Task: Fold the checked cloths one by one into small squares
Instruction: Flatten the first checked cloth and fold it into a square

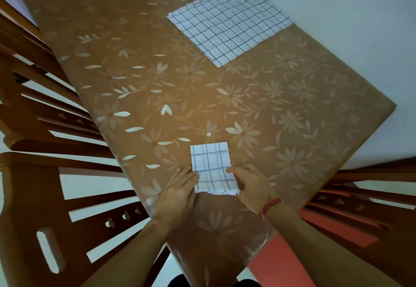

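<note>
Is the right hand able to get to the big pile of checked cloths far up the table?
Probably yes. Only bare table lies between the right hand and the pile of checked cloths, but it must leave the folded cloth and stretch.

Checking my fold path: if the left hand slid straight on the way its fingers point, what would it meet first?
The folded cloth: the left hand points up and right at its left edge, and the fingertips look already at that edge, though contact is unclear.
</note>
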`<action>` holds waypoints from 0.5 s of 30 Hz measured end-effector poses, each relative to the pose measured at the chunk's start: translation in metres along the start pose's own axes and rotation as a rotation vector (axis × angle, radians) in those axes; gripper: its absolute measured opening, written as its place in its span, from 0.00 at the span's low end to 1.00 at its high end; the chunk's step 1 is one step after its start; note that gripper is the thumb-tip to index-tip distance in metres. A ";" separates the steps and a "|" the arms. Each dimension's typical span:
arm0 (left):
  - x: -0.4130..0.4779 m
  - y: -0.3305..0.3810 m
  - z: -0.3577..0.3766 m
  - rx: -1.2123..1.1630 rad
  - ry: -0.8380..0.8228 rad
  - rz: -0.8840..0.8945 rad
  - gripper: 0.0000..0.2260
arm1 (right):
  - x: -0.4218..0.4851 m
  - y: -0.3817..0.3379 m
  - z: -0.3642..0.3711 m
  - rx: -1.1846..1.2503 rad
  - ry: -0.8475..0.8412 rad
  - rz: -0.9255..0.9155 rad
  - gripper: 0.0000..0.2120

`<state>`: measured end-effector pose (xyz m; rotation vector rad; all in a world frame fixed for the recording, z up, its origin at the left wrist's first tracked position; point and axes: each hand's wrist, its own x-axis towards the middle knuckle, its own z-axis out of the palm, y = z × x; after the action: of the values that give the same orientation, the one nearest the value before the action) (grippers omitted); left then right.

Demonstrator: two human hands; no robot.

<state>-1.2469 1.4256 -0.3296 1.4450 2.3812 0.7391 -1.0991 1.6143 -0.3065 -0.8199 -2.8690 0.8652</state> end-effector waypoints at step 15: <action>0.028 0.004 -0.008 0.016 0.132 -0.233 0.08 | 0.033 -0.009 -0.004 0.227 -0.005 0.212 0.14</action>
<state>-1.2607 1.4498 -0.3199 1.1287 2.6019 0.7785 -1.1315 1.6261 -0.3020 -1.1064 -2.6537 1.1891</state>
